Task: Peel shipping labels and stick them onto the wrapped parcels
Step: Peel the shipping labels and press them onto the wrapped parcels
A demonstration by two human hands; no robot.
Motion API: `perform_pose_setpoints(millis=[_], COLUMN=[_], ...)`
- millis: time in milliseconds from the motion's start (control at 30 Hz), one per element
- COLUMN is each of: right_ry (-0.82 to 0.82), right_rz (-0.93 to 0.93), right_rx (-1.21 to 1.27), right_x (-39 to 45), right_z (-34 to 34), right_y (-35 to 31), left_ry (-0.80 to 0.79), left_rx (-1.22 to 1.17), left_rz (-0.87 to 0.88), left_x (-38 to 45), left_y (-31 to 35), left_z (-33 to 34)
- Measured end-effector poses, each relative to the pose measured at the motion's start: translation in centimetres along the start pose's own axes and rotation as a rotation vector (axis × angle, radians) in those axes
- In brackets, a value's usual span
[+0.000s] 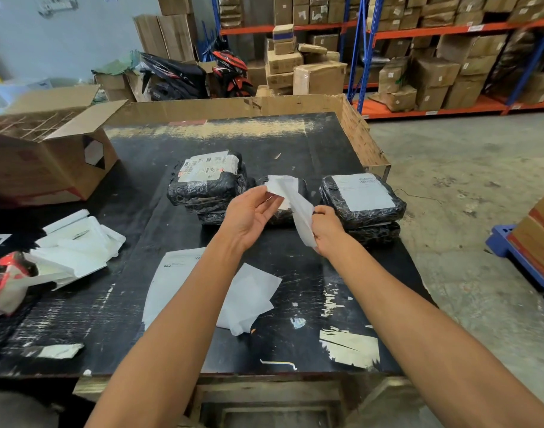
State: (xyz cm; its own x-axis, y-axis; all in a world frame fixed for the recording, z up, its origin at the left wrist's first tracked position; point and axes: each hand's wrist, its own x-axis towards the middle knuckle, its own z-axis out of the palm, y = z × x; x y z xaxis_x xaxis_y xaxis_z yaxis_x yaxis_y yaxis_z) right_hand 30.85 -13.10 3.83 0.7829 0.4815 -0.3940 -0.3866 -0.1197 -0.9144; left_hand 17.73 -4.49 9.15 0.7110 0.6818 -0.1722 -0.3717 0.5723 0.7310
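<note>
**Label mid-peel above the table**

Held up over the middle of the black table [295, 273]: a white label sheet [292, 202], stretched between both hands. Left hand [249, 216] pinching the upper corner, palm up; right hand [326, 227] gripping the lower end. Directly behind, an unlabelled black-wrapped parcel [281, 214]. Toward the right edge, a labelled parcel stack [361, 200]; left of centre, another labelled stack [207, 185]. Loose backing papers [252, 296] near the front edge.

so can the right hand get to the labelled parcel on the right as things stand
Probably yes: the right hand is just beside that parcel with nothing between, but it pinches the label sheet.
</note>
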Motion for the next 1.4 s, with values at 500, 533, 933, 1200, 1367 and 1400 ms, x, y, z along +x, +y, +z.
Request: perform_pose_setpoints(millis=[500,533,933,1200,1367,1400], right_ry=[0.199,0.200,0.174,-0.212,-0.651,-0.637], right_rz=[-0.060,-0.094,-0.272,-0.533,-0.686,-0.681], right_rx=[-0.491,-0.547,-0.962,-1.034,-1.210,-1.141], right_x=[1.4,1.3,-1.1,-1.8,-2.8,-3.0], right_z=[-0.4,-0.5,-1.2,-1.6,-0.9,-1.1], right_y=[4.5,4.7,5.9,7.9,7.9,7.6], left_ry=[0.073,0.073,0.097,0.094,0.142,0.156], left_rx=[-0.229,-0.223,-0.327,-0.313,-0.247,-0.222], left_rz=[0.219,0.229,0.343,0.375,0.331,0.328], left_x=[0.2,0.2,-0.3,-0.3,-0.5,-0.5], left_y=[3.8,3.8,5.3,5.8,3.6,3.3], left_z=[-0.6,-0.5,1.0,1.4,1.0,0.8])
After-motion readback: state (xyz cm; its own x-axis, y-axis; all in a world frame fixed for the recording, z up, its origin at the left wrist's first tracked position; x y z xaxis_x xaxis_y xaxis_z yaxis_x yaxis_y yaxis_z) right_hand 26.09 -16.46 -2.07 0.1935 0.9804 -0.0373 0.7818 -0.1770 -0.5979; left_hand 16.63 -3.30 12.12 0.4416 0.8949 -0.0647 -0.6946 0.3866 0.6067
